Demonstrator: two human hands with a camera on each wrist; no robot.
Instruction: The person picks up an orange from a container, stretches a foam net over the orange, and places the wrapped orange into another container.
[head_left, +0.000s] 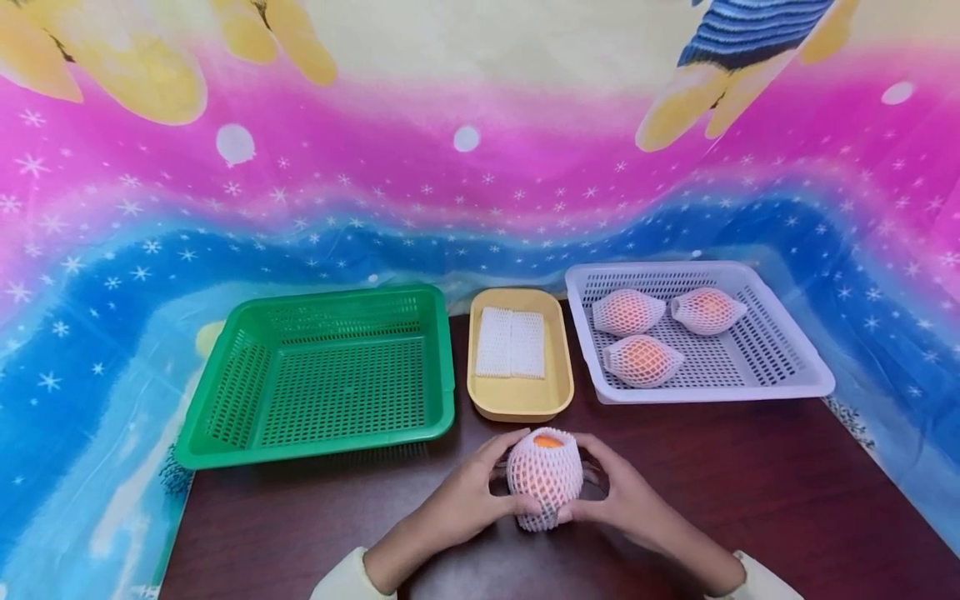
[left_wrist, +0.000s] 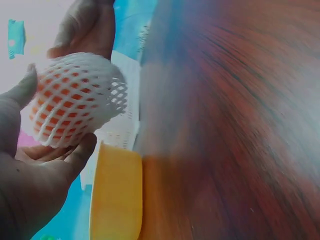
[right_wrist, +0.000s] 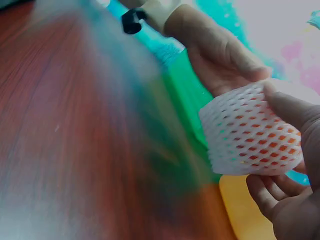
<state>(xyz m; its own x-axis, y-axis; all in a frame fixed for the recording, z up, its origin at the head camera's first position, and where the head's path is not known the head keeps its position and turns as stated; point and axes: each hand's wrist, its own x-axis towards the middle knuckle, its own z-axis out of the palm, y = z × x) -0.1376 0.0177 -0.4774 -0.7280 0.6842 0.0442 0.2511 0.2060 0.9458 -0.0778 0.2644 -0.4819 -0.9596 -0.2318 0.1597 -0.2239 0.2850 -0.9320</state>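
Observation:
Both hands hold an orange fruit in a white foam net sleeve (head_left: 546, 482) near the front of the table. My left hand (head_left: 474, 492) grips it from the left and my right hand (head_left: 624, 498) from the right, thumbs toward me and fingers around the far sides. Orange skin shows through the sleeve's open top in the head view. In the left wrist view the netted fruit (left_wrist: 67, 102) lies between thumb and fingers, and the net narrows past the fruit at one end. The right wrist view shows the net (right_wrist: 255, 132) extending beyond the fruit.
A green basket (head_left: 318, 446) stands at the left. Behind the hands, a yellow tray (head_left: 517, 400) holds two flat white foam nets (head_left: 512, 343). At the right, a white basket (head_left: 720, 392) holds three netted fruits (head_left: 643, 361). A patterned cloth (head_left: 480, 192) hangs behind the table.

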